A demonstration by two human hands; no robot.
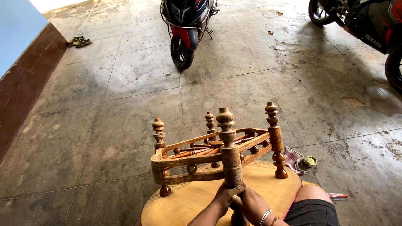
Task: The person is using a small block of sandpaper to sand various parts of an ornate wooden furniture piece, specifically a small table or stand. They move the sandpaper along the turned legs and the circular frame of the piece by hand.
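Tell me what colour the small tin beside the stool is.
The small tin has a gold-coloured lid and sits on a checked cloth on the floor; the head view shows it.

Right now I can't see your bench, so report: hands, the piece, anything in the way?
Both hands, left and right, grip the near leg of the upturned wooden stool. Stool rests on a round tabletop. Small tin on a rag, clear.

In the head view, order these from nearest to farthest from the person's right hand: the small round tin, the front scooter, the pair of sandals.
From the right hand:
1. Small round tin, on the floor just to the right, beside a checked cloth.
2. Front scooter, parked straight ahead at the top of the view.
3. Pair of sandals, far upper left by the wall.
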